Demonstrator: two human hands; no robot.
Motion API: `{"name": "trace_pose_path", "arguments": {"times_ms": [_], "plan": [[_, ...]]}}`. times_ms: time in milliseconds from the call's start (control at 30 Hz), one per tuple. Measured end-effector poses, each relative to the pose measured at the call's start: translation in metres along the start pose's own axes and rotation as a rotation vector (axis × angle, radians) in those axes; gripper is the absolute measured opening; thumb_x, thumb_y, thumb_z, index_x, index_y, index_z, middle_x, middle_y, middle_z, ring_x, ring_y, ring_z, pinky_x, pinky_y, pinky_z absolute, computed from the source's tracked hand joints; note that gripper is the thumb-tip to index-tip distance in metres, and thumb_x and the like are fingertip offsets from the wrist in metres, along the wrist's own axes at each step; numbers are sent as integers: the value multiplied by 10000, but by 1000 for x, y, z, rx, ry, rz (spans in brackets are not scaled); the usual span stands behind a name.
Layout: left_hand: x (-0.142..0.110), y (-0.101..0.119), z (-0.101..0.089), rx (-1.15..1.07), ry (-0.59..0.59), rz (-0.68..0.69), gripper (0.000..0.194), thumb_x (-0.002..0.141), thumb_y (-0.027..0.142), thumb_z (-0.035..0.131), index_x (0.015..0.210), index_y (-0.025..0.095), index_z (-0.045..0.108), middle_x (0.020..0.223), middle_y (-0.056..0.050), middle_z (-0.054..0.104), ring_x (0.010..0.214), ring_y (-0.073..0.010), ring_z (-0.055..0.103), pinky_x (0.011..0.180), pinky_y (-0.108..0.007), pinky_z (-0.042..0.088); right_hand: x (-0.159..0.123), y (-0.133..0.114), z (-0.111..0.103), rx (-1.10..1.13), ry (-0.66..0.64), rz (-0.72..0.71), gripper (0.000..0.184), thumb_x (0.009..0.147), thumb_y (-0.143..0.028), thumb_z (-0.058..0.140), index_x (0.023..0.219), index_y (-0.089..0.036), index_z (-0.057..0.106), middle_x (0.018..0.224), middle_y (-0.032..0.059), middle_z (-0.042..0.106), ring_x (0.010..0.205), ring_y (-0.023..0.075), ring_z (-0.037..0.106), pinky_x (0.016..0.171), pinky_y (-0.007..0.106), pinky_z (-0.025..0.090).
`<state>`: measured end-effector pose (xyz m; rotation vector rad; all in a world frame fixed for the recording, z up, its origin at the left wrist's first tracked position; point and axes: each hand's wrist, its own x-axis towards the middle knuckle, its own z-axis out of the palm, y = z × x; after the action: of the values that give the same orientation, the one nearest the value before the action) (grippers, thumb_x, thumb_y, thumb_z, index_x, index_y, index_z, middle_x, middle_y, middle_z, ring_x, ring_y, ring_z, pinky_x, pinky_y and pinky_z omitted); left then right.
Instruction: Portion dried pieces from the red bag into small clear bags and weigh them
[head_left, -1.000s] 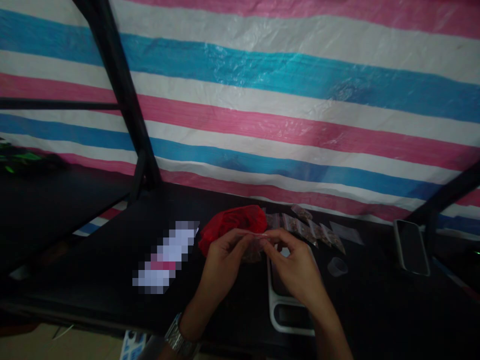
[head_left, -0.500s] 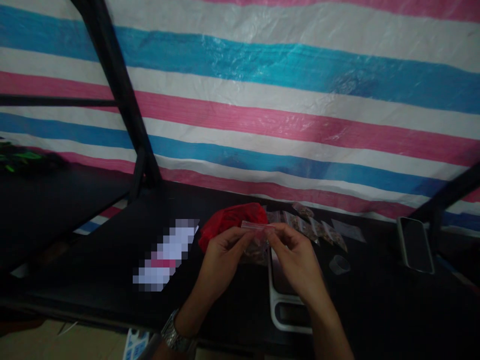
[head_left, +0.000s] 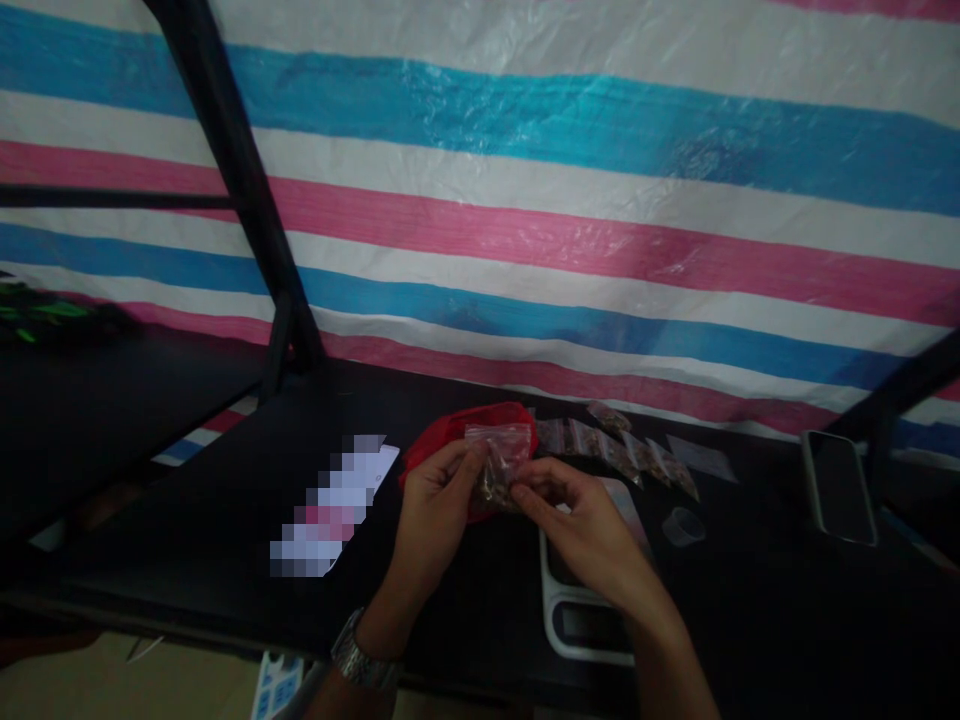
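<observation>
My left hand (head_left: 433, 505) and my right hand (head_left: 576, 525) both pinch a small clear zip bag (head_left: 498, 462) that holds brownish bits. The bag stands upright between my fingertips, above the black table (head_left: 187, 520). Just behind it lies a red plastic bag (head_left: 442, 440). A white digital scale (head_left: 589, 610) sits under my right hand. A row of several filled small bags (head_left: 622, 455) lies to the right of the red bag.
A pixelated white paper (head_left: 334, 505) lies left of my hands. A small clear cup (head_left: 684, 525) and a phone (head_left: 840, 485) are at the right. Black frame posts (head_left: 247, 200) rise before a striped tarp wall (head_left: 562, 200).
The small bag was held flat by its top edge between both hands. Now it is turned upright, and my right hand has dropped to its lower part.
</observation>
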<state>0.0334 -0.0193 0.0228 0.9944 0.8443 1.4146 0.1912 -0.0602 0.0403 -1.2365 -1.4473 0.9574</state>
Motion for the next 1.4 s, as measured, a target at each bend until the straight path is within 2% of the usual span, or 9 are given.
{"name": "trace_pose_path", "arguments": {"times_ms": [233,433,533,633,733,833,967,1167,1400], "plan": [[-4,3,8,-41,-40,-14,446,659,586,933,826,186,828,697,-21,773,673,-182,717,654,-262,589,-1,-6,-8,-114,86,-59,188,902,-389,703,938,-220,775,873,22,759,778,181,645,721,289,498],[-17,-10,20,158,-221,24,308,824,463,817,992,205,827,909,-38,826,765,-178,738,656,-251,585,-9,-11,-50,-64,217,3,309,853,-512,755,902,-207,747,818,34,753,741,193,647,692,302,488],[-15,-18,18,357,-228,123,300,929,443,702,1111,228,807,1021,-47,828,886,-195,759,741,-274,599,-15,1,-76,-113,248,95,341,821,-538,773,855,-200,743,785,37,739,697,193,633,647,305,471],[-9,-18,11,566,-213,281,258,981,399,622,1048,232,807,1082,-54,828,1008,-211,764,902,-312,591,-19,20,-90,-245,241,140,318,808,-518,741,783,-202,748,779,58,747,715,223,649,651,331,482],[-4,-13,3,672,-199,385,257,984,381,600,989,221,801,1022,-53,829,961,-210,770,904,-315,587,-20,33,-92,-364,298,133,337,837,-503,688,920,-192,789,880,93,790,782,258,694,703,368,522],[-3,-6,1,702,-112,434,254,985,356,584,977,209,791,936,-38,820,856,-188,762,813,-288,592,-20,34,-97,-448,417,71,405,866,-484,666,1086,-168,793,997,121,815,788,259,703,754,400,539],[-4,1,1,704,88,551,215,982,304,595,932,205,779,822,1,774,736,-142,713,717,-242,568,-23,27,-108,-459,512,-4,408,912,-487,629,1109,-172,798,1082,128,823,827,262,714,789,408,545],[3,6,0,524,349,613,181,934,248,610,817,169,724,664,33,661,561,-92,591,540,-201,473,-24,25,-113,-430,503,-46,343,927,-466,628,1028,-196,815,1051,104,829,920,275,740,843,407,548],[14,10,-4,460,471,660,161,848,242,597,736,175,692,547,61,584,456,-79,530,448,-191,406,-18,29,-110,-379,506,-61,301,922,-429,634,992,-201,818,979,88,827,870,263,744,804,392,550]]}}
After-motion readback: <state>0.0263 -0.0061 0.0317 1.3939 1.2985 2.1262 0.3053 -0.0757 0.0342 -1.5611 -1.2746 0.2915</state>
